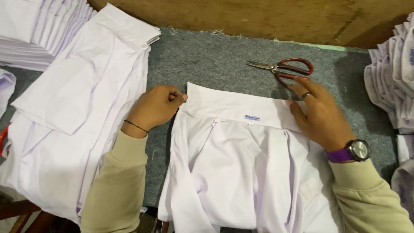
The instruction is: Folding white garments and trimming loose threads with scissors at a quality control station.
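A white shirt [241, 172] lies folded on the grey felt table [207, 60], its collar [241, 105] towards the far side with a small label in the middle. My left hand [155, 108] pinches the collar's left end between its closed fingers. My right hand [319, 112], with a ring and a purple-strapped watch, rests flat with spread fingers on the collar's right end. Both sleeves are beige.
Red-handled scissors [284, 68] lie just beyond my right hand. A pile of white shirts [73, 112] spreads at the left, a neat stack of folded ones [39, 30] at the far left. More white garments [392, 82] heap at the right edge. A wooden board [258, 17] backs the table.
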